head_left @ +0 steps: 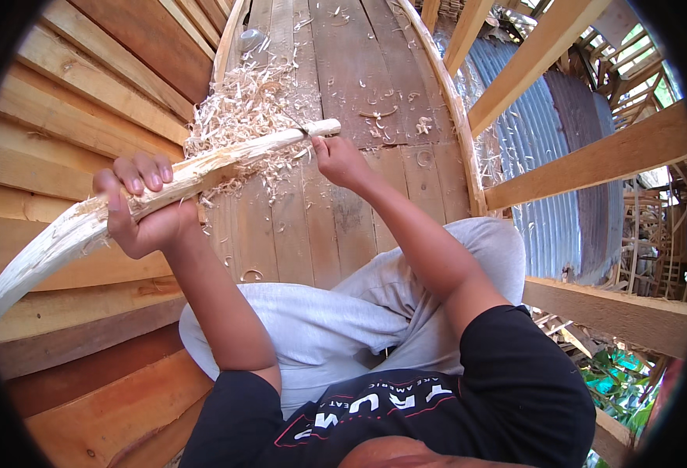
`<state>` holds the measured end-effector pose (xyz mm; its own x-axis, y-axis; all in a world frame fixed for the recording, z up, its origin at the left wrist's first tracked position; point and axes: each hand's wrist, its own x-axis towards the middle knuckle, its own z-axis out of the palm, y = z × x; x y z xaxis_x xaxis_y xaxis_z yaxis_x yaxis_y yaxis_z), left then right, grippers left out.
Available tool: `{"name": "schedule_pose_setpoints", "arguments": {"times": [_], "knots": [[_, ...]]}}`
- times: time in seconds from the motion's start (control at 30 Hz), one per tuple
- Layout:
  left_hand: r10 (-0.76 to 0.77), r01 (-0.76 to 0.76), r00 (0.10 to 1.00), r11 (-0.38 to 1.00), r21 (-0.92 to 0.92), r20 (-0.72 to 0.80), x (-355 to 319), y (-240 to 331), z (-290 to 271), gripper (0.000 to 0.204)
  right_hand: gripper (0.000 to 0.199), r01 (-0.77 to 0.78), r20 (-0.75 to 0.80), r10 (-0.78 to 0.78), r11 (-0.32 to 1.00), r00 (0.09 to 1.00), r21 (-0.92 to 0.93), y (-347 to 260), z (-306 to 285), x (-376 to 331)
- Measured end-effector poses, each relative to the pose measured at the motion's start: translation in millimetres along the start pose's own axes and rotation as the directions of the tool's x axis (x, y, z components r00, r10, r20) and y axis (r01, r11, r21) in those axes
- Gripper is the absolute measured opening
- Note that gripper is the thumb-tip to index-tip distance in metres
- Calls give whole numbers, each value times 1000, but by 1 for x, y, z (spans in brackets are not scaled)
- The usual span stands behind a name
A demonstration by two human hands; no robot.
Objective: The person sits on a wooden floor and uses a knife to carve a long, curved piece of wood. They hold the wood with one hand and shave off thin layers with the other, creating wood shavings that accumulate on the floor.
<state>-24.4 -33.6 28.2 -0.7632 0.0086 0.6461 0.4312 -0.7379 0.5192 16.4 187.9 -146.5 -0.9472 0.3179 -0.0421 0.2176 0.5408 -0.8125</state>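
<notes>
A long, pale, barkless wooden pole (pixel 242 150) slants across in front of me, from the lower left up to its blunt end near the middle. My left hand (pixel 144 203) is closed around its thicker part, fingers over the top and thumb on the near side. Close to the blunt end, my right hand (pixel 342 161) is closed on the handle of a knife, mostly hidden in the fist. The thin dark knife blade (pixel 304 130) lies across the pole there. Rough, splintery patches show on the wood beside my left hand.
Curled wood shavings (pixel 238 101) heap on the plank floor (pixel 331 218) beyond the pole. Stacked boards (pixel 70 101) form a wall at left. A small cup-like object (pixel 252 39) sits far off. Wooden rails (pixel 593 166) and corrugated metal sheets (pixel 542 156) stand at right. My crossed legs are close below.
</notes>
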Motion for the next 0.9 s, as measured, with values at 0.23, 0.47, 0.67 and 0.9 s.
{"name": "schedule_pose_setpoints", "arguments": {"times": [0.23,0.47,0.67,0.9], "knots": [[19,-19,1000,1000,24,-4,-3,3,6,12,50,83,-37,-81,995,996,64,-53,0,-26],[15,-14,999,999,33,-35,-1,4,-12,14,48,-55,0,55,997,998,-48,-48,-4,-24],[-8,8,1000,1000,-5,-4,2,-1,5,13,46,-148,-79,148,989,986,14,33,8,7],[19,-20,999,999,38,34,-5,2,13,13,48,135,-52,-130,986,990,100,-63,0,-22]]}}
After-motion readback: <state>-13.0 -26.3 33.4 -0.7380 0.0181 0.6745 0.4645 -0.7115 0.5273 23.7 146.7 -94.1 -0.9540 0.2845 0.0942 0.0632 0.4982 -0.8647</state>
